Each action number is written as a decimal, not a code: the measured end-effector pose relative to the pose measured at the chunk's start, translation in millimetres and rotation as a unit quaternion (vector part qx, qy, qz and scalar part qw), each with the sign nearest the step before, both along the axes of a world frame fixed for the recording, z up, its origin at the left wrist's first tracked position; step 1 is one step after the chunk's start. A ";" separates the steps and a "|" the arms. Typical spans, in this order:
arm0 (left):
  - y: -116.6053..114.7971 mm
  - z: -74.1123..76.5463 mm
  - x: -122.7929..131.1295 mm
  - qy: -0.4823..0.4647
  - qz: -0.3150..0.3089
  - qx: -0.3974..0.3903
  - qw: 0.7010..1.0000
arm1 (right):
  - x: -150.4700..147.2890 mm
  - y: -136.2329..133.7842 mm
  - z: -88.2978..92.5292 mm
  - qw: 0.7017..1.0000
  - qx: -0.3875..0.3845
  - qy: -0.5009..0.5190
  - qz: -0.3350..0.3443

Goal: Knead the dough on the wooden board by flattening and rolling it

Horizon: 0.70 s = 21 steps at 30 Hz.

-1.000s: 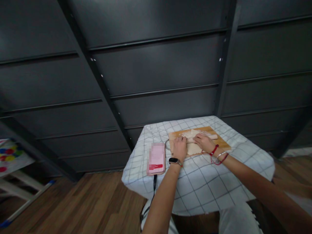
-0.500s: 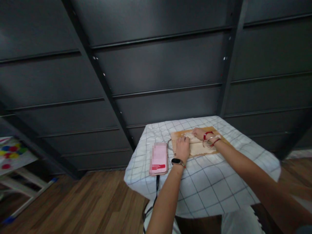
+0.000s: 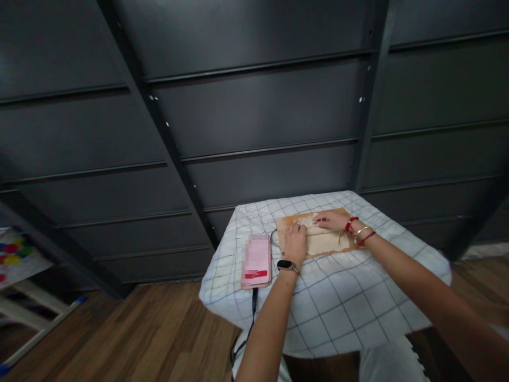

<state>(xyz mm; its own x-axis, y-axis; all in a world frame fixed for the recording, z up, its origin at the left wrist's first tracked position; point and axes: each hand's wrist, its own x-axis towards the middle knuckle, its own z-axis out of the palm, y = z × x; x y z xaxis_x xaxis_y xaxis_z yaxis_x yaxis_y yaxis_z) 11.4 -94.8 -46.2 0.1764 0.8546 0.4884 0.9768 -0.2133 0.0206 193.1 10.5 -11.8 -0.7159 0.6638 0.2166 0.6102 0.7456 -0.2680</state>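
Note:
A wooden board (image 3: pixel 284 223) lies on a small table under a white checked cloth (image 3: pixel 338 297). A flattened sheet of pale dough (image 3: pixel 326 243) covers most of the board. My left hand (image 3: pixel 295 243), with a black band on its wrist, rests on the board's left part, its fingers curled over the left end of a pale rolling pin (image 3: pixel 312 227). My right hand (image 3: pixel 332 219), with red cords and bangles on its wrist, lies flat with fingers stretched out across the pin near the board's far edge. Most of the pin is hidden under both hands.
A pink phone (image 3: pixel 256 261) lies on the cloth left of the board, with a dark cable (image 3: pixel 251 313) hanging off the near edge. Dark panelled walls with metal posts stand behind the table. The floor is wood. A pale frame with coloured spots (image 3: pixel 16 260) stands far left.
Both hands have pushed the pin away from me, from the middle of the dough towards the board's far edge. My right hand has moved furthest, and more dough shows near me.

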 end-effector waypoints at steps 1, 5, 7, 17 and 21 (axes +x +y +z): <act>0.1 -0.1 0.1 0.001 0.001 0.000 1.000 | 3.9 -4.4 -3.3 1.000 -0.013 -0.015 0.013; -0.3 0.3 0.5 0.004 0.005 -0.005 1.000 | 13.6 -17.7 -14.2 1.000 0.007 -0.011 -0.003; -0.7 1.0 0.7 0.004 0.005 -0.010 1.000 | 14.0 -20.2 -17.0 1.000 0.022 0.000 -0.022; -0.9 5.0 1.6 0.020 0.008 -0.019 1.000 | 15.7 -32.3 -23.2 0.998 0.060 0.014 -0.020; -0.8 6.3 1.5 0.028 0.011 -0.020 0.999 | 16.9 -27.6 -23.9 0.998 0.065 0.022 -0.001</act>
<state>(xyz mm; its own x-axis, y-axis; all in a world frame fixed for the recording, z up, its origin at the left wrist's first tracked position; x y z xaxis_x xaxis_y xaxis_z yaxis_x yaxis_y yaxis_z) 12.9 -95.6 -39.9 0.1829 0.8771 0.4441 0.9812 -0.1911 -0.0268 210.0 -17.1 -35.8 -0.7027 0.6292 0.3321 0.6015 0.7747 -0.1952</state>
